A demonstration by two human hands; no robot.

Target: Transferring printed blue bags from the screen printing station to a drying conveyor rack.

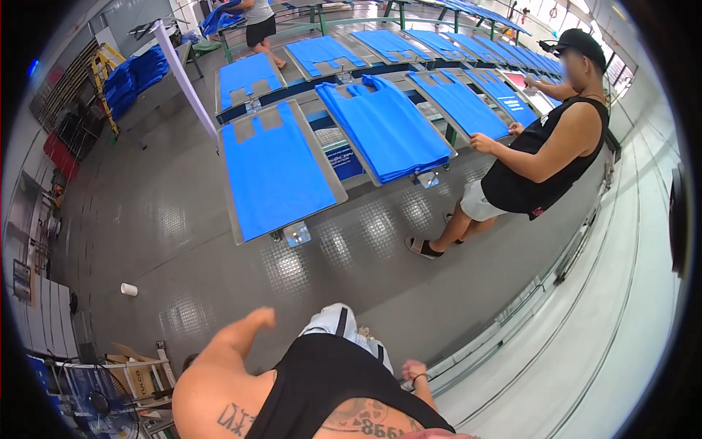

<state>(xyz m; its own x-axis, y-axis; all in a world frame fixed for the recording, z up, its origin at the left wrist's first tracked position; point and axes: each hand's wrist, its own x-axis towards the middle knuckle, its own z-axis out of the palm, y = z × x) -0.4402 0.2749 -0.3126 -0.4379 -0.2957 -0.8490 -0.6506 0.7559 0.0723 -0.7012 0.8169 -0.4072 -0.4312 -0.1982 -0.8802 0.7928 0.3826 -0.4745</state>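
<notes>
My left hand hangs in the lower middle, over the grey floor; its fingers are blurred. My right hand is low at my right side, fingers curled; what it holds, if anything, cannot be made out. Ahead of me, a flat blue cut sheet with handle cutouts lies on a board. To its right, a thicker stack of blue sheets covers another board. Neither hand touches them.
A co-worker in black grips the edge of a board at right. Another person stands at back left. Rows of boards recede behind. A white pole, blue pile, small white cylinder and fan are at left.
</notes>
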